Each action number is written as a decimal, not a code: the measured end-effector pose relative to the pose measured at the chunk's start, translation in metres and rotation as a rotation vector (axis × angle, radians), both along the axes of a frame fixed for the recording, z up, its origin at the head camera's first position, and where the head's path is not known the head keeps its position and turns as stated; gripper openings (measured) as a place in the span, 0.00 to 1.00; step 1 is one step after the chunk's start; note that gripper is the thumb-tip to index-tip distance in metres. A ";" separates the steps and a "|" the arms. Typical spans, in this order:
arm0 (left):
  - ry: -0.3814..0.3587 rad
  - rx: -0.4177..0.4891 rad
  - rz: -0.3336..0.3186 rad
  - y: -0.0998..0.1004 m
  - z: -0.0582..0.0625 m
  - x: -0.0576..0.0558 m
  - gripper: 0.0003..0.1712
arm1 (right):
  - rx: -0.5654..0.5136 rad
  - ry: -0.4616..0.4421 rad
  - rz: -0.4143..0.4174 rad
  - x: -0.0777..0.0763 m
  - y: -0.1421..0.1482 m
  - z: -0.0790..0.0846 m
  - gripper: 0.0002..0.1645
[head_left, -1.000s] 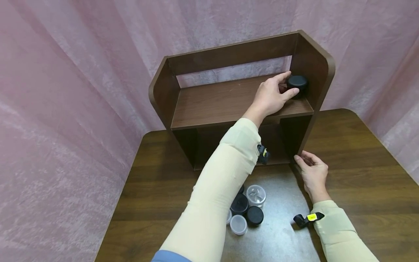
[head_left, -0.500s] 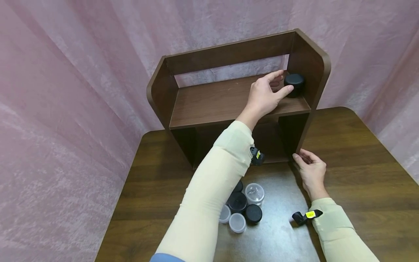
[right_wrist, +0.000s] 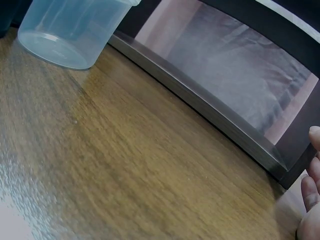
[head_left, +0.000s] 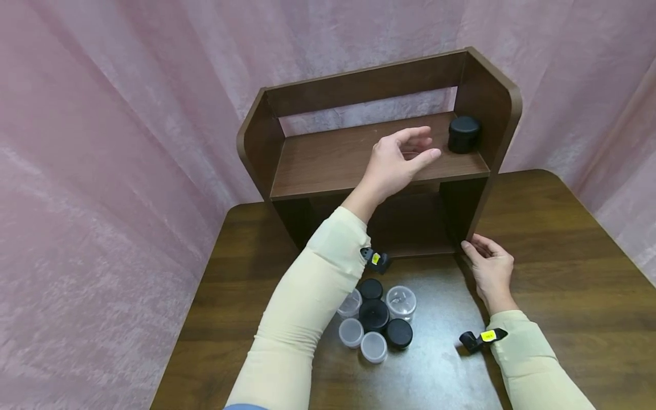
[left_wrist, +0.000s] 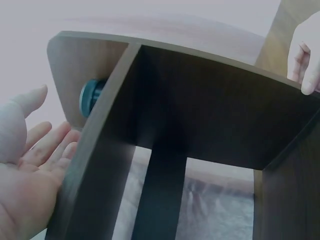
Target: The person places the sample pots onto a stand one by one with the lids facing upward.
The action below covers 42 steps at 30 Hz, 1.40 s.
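On the upper board of a brown wooden shelf, a black lidded jar stands upright close to the right side panel. To its left, my left hand hovers over the board with fingers and thumb spread, a gap between them and the jar. The left wrist view shows that palm with nothing in it, and the jar beyond the board's edge. Down at the table, my right hand grips the lower front edge of the right side panel, thumb in front and fingers on the outer side.
A cluster of small jars stands on the wooden table before the shelf: several with black lids, such as a black jar, and clear ones, such as a clear jar. A pink curtain hangs behind.
My left hand has let go of the black jar and drawn back leftward, leaving it on the upper board. More of the jar cluster shows. The right hand stays at the panel.
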<state>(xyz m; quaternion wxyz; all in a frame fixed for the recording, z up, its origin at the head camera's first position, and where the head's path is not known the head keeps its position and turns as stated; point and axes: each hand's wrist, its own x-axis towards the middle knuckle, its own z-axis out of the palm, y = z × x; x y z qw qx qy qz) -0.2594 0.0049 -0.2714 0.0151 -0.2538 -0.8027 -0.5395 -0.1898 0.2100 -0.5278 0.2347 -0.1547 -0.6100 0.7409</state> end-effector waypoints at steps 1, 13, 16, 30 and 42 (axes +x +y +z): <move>-0.001 0.003 -0.008 -0.003 -0.001 0.003 0.27 | 0.000 -0.009 0.000 0.000 0.000 0.000 0.18; 0.086 0.035 -0.096 -0.056 -0.018 0.044 0.24 | -0.004 -0.030 0.002 -0.001 0.000 -0.001 0.18; 0.093 0.027 -0.112 -0.071 -0.031 0.056 0.22 | 0.018 -0.028 0.003 0.000 0.001 0.000 0.19; -0.003 -0.075 -0.111 -0.137 -0.119 0.101 0.17 | -0.012 0.023 -0.011 0.001 0.002 -0.001 0.17; -0.187 -0.153 0.001 -0.179 -0.140 0.143 0.16 | -0.013 0.034 -0.018 0.000 0.002 -0.002 0.16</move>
